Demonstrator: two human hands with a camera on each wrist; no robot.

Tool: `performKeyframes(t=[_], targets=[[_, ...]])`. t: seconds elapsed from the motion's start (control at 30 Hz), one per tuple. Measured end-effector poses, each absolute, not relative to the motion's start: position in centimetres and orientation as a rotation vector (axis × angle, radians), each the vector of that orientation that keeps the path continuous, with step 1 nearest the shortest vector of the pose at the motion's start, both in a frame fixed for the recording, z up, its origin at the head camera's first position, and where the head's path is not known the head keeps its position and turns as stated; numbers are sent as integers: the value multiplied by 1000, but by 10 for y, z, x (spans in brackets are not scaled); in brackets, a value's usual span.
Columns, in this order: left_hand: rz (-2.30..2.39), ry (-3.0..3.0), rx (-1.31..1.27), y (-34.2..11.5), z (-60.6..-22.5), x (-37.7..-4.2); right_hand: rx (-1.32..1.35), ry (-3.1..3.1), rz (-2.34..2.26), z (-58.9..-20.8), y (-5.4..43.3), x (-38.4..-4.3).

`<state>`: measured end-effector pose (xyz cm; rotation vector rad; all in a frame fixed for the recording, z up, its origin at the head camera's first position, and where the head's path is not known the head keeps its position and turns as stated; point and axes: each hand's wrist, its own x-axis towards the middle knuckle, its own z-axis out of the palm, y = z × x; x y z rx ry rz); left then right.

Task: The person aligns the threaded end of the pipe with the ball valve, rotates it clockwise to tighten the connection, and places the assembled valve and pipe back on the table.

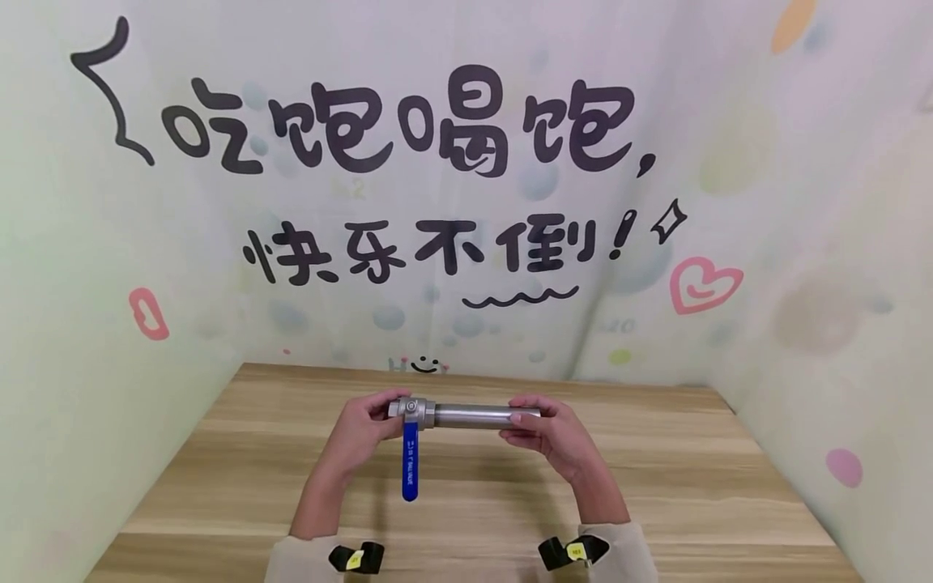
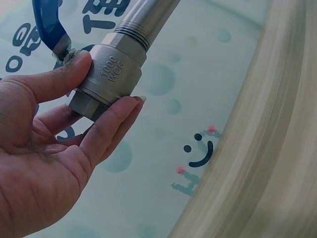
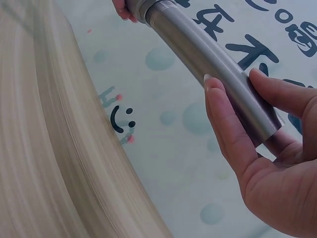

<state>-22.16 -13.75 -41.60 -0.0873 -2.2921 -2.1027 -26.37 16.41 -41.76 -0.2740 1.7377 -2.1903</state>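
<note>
A steel ball valve (image 1: pixel 412 411) with a blue lever handle (image 1: pixel 411 461) is joined to a plain steel pipe (image 1: pixel 474 415), and the pair is held level above the table. My left hand (image 1: pixel 362 429) grips the valve body at its left end, thumb and fingers around it. The lever points toward me. In the left wrist view, the body (image 2: pixel 111 72) shows the raised marking "1000 WOG", and threads (image 2: pixel 132 33) show where the pipe enters. My right hand (image 1: pixel 555 433) holds the pipe's far end between thumb and fingers; the right wrist view shows the pipe's cut end (image 3: pixel 270 136) near the palm.
A wood-grain table (image 1: pixel 466 502) lies beneath the hands. Behind it hangs a pale curtain (image 1: pixel 466 332) with printed lettering and a smiley, and similar cloth stands on both sides. Black straps with yellow labels sit at both wrists.
</note>
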Motion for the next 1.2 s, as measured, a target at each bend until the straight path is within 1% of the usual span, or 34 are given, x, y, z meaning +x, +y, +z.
performKeyframes(t=[0.47,1.2], targets=[[-2088,-2304,-74,-136,-417,-217,-242,1811,-2120,-417,164,-262],[-2100,-2278,-102,-133,-415,-221,-301,1815,-2116,-411,170,-261]])
